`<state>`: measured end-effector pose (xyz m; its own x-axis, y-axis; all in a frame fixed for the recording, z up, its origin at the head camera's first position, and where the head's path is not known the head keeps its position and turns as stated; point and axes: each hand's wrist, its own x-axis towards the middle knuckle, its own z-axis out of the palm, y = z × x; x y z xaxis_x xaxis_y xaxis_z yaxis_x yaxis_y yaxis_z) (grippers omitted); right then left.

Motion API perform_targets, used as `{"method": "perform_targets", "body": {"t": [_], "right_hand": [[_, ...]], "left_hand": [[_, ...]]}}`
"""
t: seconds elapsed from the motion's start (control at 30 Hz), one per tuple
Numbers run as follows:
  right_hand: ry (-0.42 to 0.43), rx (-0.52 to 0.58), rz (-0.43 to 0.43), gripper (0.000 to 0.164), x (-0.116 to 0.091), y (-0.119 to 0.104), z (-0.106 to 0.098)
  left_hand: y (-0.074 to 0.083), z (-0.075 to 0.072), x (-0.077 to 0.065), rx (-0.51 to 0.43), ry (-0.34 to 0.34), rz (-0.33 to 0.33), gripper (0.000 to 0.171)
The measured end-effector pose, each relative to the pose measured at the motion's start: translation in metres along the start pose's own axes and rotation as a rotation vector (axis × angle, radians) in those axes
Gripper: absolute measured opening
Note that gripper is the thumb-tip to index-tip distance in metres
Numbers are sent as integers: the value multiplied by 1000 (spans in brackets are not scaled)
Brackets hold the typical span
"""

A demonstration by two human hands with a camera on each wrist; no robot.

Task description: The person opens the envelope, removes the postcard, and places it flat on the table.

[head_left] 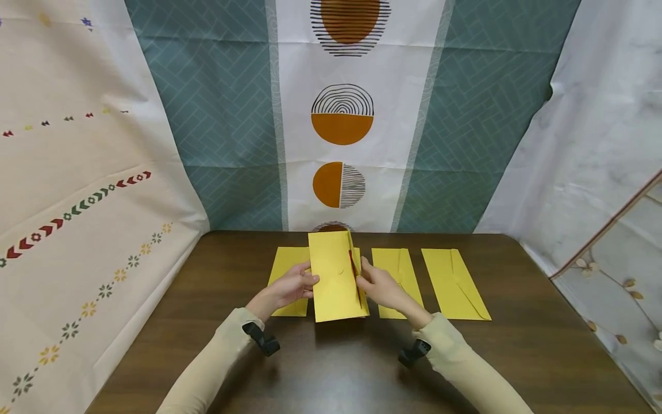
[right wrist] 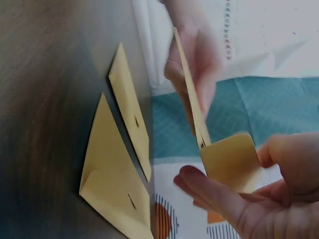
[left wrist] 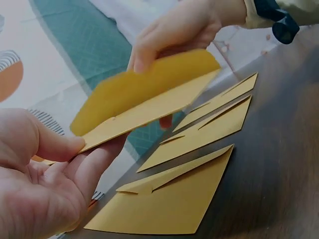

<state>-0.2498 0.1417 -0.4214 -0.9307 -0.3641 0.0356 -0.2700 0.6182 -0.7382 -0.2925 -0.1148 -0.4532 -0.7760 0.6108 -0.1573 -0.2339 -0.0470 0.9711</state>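
Note:
A yellow envelope [head_left: 331, 282] is held up off the table, its long flap [left wrist: 144, 89] lifted away from the body. My left hand [head_left: 293, 286] grips the envelope's left edge, thumb on the near face and fingers behind, as the left wrist view shows. On the other side, my right hand [head_left: 380, 283] pinches the raised flap at its edge between thumb and fingers. A narrow strip of red shows along the flap's fold in the head view. The inside of the envelope is hidden.
More yellow envelopes lie in a row on the dark wooden table [head_left: 331, 368]: a left one [head_left: 289, 261], a mostly covered one behind the hands, a right one [head_left: 390, 261] and a far right one [head_left: 455, 284]. A patterned cloth [head_left: 341, 190] hangs along the back edge.

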Motion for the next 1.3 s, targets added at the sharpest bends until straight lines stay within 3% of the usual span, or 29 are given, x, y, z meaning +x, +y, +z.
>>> {"method": "perform_targets", "body": {"t": [0.17, 0.4, 0.6, 0.77, 0.93, 1.3], "right_hand": [[100, 51, 18, 60, -4, 11, -7], [372, -86, -20, 68, -2, 21, -6], [475, -188, -111, 50, -4, 16, -5], [427, -238, -158, 20, -3, 10, -3], [366, -186, -81, 12, -1, 8, 0], [189, 296, 189, 17, 4, 9, -2]], "left_hand": [[-1, 1, -4, -40, 35, -14, 60], [-2, 2, -5, -95, -10, 10, 55], [-3, 4, -5, -118, -21, 17, 55], [-2, 5, -5, -129, -40, 25, 54], [-2, 4, -7, -134, -39, 7, 53], [-6, 7, -6, -124, -81, -5, 58]]}}
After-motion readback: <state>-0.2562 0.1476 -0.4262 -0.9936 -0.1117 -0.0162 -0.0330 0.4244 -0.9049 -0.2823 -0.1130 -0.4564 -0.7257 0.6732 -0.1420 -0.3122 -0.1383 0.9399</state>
